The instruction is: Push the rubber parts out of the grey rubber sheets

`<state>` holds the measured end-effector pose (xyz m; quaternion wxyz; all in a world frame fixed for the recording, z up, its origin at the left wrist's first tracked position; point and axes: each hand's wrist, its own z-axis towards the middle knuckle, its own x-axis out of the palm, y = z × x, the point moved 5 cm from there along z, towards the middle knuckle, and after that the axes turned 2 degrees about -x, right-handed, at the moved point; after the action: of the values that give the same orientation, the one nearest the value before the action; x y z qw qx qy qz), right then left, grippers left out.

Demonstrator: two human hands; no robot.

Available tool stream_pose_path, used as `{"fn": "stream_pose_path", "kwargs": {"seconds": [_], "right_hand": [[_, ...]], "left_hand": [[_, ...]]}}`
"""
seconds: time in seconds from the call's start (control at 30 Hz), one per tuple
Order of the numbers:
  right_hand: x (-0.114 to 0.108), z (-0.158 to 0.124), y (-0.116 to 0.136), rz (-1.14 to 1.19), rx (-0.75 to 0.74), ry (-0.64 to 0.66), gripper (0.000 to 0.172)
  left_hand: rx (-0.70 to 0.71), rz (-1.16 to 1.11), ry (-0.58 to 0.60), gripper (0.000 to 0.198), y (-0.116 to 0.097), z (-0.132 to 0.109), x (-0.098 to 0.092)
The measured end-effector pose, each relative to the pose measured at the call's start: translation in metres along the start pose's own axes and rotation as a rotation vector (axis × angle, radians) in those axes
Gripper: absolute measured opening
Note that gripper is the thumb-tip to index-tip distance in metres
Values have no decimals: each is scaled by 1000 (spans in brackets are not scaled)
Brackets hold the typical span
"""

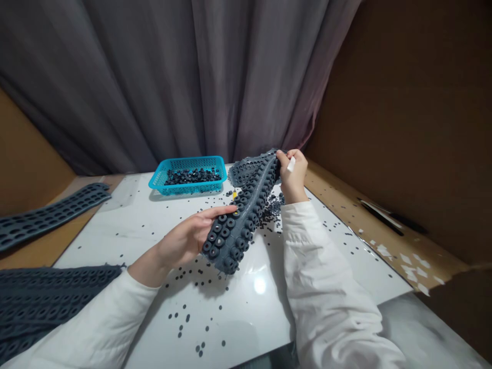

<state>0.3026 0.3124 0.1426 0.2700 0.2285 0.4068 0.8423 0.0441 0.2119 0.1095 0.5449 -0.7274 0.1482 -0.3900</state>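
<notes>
A dark grey moulded rubber strip, covered in rows of ring-shaped knobs, is held tilted above the white table. My left hand grips its lower left edge, thumb or finger lying along the top. At the upper right end, my right hand pinches the strip's tip; a small white piece shows at its fingers. Behind the strip lies a perforated dark sheet. A yellow bit peeks out beside the strip's left edge. Small black discs are heaped beneath it.
A blue plastic basket with black rubber pieces stands at the back left. Perforated strips and stacked knobbed sheets lie on the left. Loose discs scatter over the white table. Black pen-like tools and white scraps lie right.
</notes>
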Motion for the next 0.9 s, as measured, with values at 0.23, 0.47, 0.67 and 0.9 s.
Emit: {"fn": "stream_pose_path", "kwargs": {"seconds": [0.23,0.47,0.67,0.9], "right_hand": [[2,-1,-5,-17,95,59,37],[18,-13,0,107,296,261,43],[24,-18,20,290,328,327,43],[28,-32,64,552,352,532,39]], "left_hand": [[-93,-314,114,56,1,-1,4],[-100,-368,137,59,2,0,6],[-61,-238,57,62,0,-1,6],[-139,335,-151,82,8,-5,-20]]}}
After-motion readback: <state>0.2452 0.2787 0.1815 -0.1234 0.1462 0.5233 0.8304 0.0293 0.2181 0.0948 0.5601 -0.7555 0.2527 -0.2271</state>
